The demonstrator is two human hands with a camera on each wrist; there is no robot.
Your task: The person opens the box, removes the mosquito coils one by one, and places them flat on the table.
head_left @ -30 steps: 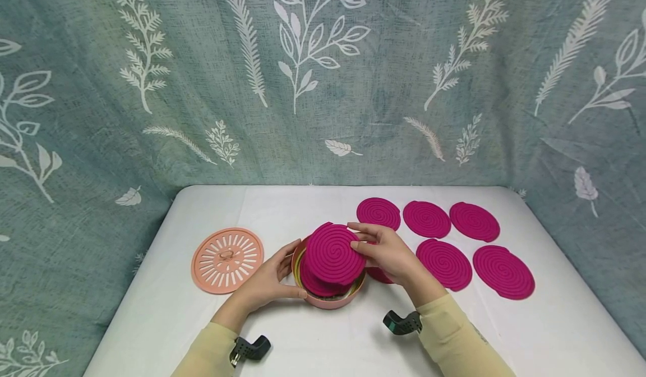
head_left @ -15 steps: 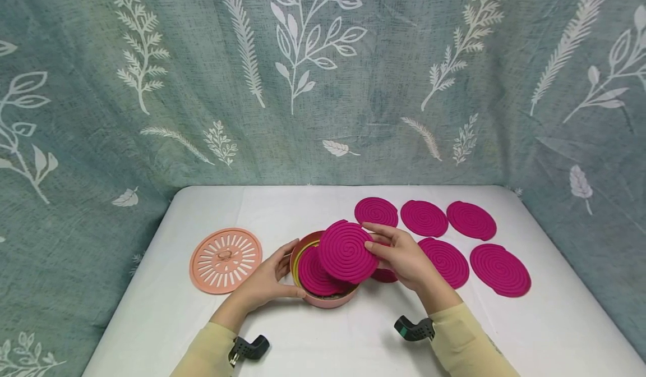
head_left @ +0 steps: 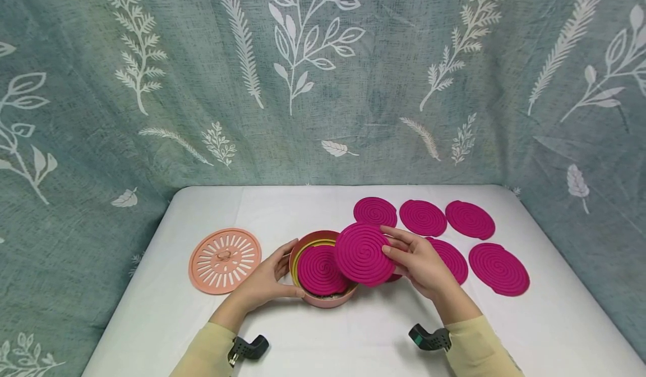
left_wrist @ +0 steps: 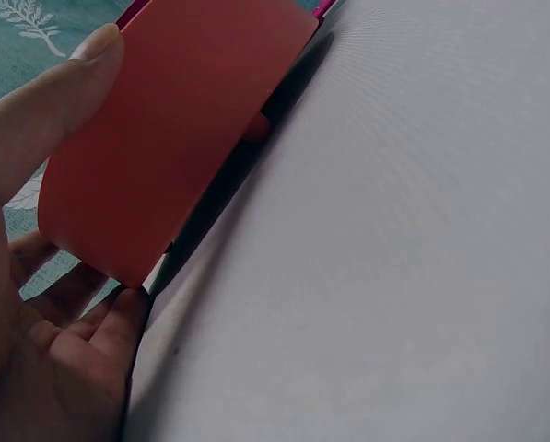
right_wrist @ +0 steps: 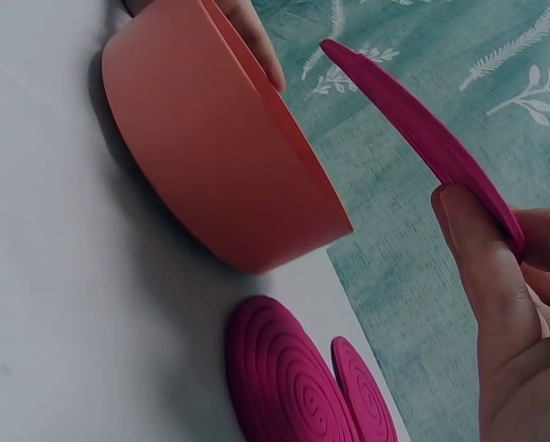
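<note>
My right hand (head_left: 423,262) pinches a magenta mosquito coil (head_left: 363,253) by its right edge, thumb on one face and fingers behind, as the right wrist view shows. The coil is held tilted above the right side of a round salmon-pink tin (head_left: 325,303). Inside that tin lies another magenta coil (head_left: 322,270), with a yellow ring showing along the inner wall. My left hand (head_left: 267,281) grips the tin's left side, its thumb toward the front and fingers round the back. The tin's outer wall (left_wrist: 178,120) fills much of the left wrist view.
A salmon-pink slotted lid (head_left: 224,261) with a small loop lies to the left. Several magenta coils, such as the far right one (head_left: 499,269) and a back one (head_left: 423,217), lie flat on the white table (head_left: 323,349) at right. One is partly hidden behind my right hand.
My right hand has moved the held coil rightward from over the tin, uncovering the coil inside. My left hand stays on the tin.
</note>
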